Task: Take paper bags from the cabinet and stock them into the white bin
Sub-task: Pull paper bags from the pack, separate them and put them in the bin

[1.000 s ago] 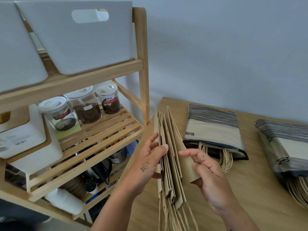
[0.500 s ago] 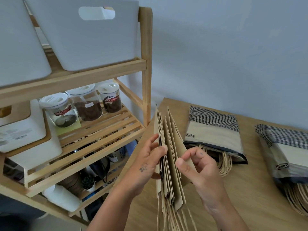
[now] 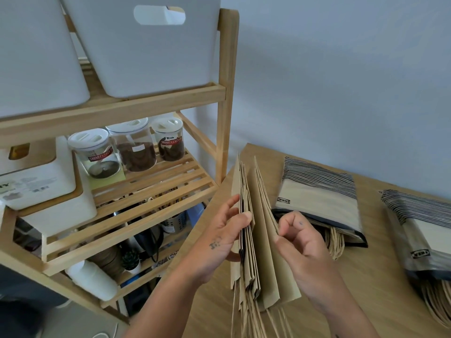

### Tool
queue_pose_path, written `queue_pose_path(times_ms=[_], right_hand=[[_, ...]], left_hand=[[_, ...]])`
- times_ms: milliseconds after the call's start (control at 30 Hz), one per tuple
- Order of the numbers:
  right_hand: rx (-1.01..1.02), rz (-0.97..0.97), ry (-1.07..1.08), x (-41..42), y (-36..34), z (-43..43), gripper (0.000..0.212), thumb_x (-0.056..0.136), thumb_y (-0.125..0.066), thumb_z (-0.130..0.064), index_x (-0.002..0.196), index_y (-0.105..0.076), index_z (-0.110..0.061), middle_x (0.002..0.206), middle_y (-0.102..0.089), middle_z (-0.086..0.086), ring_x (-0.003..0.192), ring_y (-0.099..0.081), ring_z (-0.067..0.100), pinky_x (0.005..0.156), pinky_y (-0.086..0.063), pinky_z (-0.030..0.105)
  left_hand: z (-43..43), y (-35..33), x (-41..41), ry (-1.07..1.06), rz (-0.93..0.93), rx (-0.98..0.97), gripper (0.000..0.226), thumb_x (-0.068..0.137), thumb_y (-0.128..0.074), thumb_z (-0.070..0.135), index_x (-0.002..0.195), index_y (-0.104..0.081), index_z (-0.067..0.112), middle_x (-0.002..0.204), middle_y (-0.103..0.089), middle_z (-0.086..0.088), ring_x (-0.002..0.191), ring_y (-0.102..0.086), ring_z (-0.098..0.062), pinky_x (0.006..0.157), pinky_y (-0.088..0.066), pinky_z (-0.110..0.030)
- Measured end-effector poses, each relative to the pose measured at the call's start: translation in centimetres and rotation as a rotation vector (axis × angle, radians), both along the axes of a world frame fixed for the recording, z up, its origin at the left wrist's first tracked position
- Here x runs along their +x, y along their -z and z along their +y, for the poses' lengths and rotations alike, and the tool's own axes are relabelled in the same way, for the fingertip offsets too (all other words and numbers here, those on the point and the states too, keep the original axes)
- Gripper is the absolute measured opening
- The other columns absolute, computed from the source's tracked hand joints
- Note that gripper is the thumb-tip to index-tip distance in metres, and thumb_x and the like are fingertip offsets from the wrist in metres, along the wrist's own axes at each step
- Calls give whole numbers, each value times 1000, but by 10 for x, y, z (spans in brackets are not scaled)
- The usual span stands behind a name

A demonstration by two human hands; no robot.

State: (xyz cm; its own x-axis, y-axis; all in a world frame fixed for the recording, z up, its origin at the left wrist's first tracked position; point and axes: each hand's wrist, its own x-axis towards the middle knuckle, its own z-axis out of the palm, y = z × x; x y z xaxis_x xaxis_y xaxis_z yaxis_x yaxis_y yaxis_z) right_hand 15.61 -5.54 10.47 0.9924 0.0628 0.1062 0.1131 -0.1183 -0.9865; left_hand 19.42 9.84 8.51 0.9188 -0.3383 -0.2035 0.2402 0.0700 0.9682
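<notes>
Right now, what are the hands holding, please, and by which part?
A stack of paper bags: left hand grips its middle, right hand pinches one bag's edge.

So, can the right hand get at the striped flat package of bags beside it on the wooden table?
Probably yes: the striped flat package lies close beside the right hand, nothing between. But that hand pinches the brown paper bags.

A stack of folded paper bags (image 3: 253,242) is held upright over the wooden surface (image 3: 366,301), gripped by the left hand (image 3: 219,240) and pinched by the right hand (image 3: 300,242). A white bin (image 3: 151,59) is seen on the shelf (image 3: 117,111).
</notes>
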Motion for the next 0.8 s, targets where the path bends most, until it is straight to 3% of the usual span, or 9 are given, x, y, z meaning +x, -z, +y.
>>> queue_pose_path(times_ms=[100, 267, 400, 533, 633, 800], right_hand=[[-13, -23, -31, 0, 1, 0, 14, 86, -49, -3, 76, -53, -12, 51, -44, -14, 48, -33, -1, 49, -30, 10], [41, -17, 13, 0, -1, 4, 6, 73, -60, -22, 69, -58, -18, 58, -53, -13, 51, -42, 1, 50, -36, 12], [-28, -46, 57, -2, 0, 6, 32, 57, -71, -45, 72, -54, -22, 61, -57, -18, 46, -38, 1, 47, -32, 11], [-36, -51, 56, -3, -3, 7, 35, 54, -79, -35, 72, -53, -18, 61, -59, -17, 46, -46, -3, 46, -33, 5], [-3, -28, 49, -3, -4, 6, 35, 59, -83, -23, 73, -53, -13, 59, -60, -17, 44, -46, -3, 45, -33, 6], [-29, -15, 43, -2, -1, 4, 32, 55, -74, -42, 74, -55, -25, 63, -60, -19, 52, -47, -3, 51, -37, 10]], left_hand=[[-1, 0, 1, 12, 2, 6, 63, 76, -53, 46, 136, -35, 43, 123, -58, 4, 95, -63, -12, 68, -54, -31], [-1, 0, 2, 24, -5, 21, 64, 77, -53, 48, 137, -31, 45, 124, -58, 3, 104, -62, -17, 72, -54, -31], [0, 0, 2, 14, 1, 20, 63, 75, -52, 49, 135, -34, 47, 129, -54, 11, 112, -59, -14, 73, -53, -34], [-1, -1, 2, -5, 19, -24, 45, 77, -52, 44, 120, -43, 54, 122, -62, 11, 108, -63, -15, 76, -56, -37], [-2, 0, 2, -4, 1, -16, 52, 78, -50, 43, 129, -41, 48, 122, -62, 10, 109, -63, -15, 78, -55, -39], [-2, -1, 3, -3, 12, -8, 41, 77, -51, 44, 115, -43, 57, 121, -61, 12, 110, -61, -15, 85, -53, -46]])
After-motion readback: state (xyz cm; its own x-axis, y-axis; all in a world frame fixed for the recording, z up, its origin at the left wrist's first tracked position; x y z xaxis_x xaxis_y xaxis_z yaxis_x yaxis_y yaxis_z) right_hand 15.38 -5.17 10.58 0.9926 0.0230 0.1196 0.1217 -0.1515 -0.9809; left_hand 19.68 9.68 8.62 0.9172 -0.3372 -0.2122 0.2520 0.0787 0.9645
